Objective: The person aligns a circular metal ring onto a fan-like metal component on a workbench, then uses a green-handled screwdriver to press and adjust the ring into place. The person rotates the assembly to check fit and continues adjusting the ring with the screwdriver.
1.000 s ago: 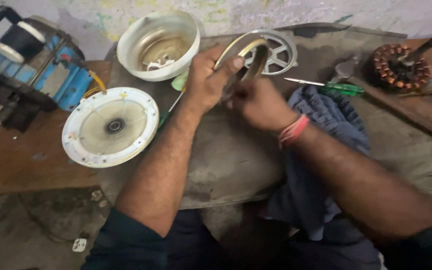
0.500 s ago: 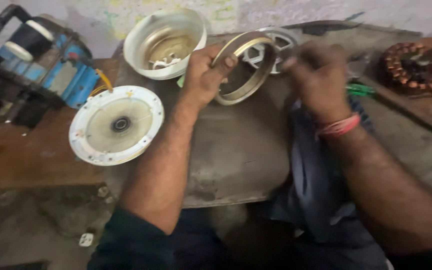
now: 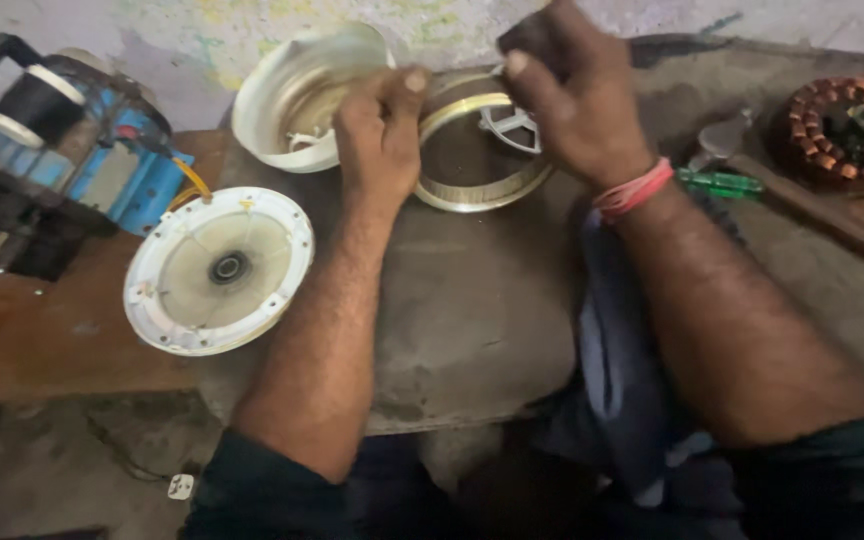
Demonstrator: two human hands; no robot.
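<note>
My left hand (image 3: 380, 125) grips the left rim of a brass-coloured metal ring (image 3: 482, 190), which is tilted up off the grey bench top (image 3: 472, 310). My right hand (image 3: 567, 100) is curled over the ring's upper right rim, fingers bent; I cannot tell whether it pinches the ring or a small part. A grey spoked metal piece (image 3: 512, 125) shows through the ring. A blue cloth (image 3: 622, 360) lies under my right forearm.
A white round motor cover with a centre bearing (image 3: 217, 270) lies at the left. A white bowl-shaped housing (image 3: 297, 95) stands behind my left hand. A blue machine (image 3: 72, 150) sits far left. A copper-wound stator (image 3: 847, 125) and a green-handled screwdriver (image 3: 722, 182) lie at the right.
My right hand moved from the ring out to the right, then came back onto the ring's upper right rim. The left hand kept hold of the ring. The camera moved closer.
</note>
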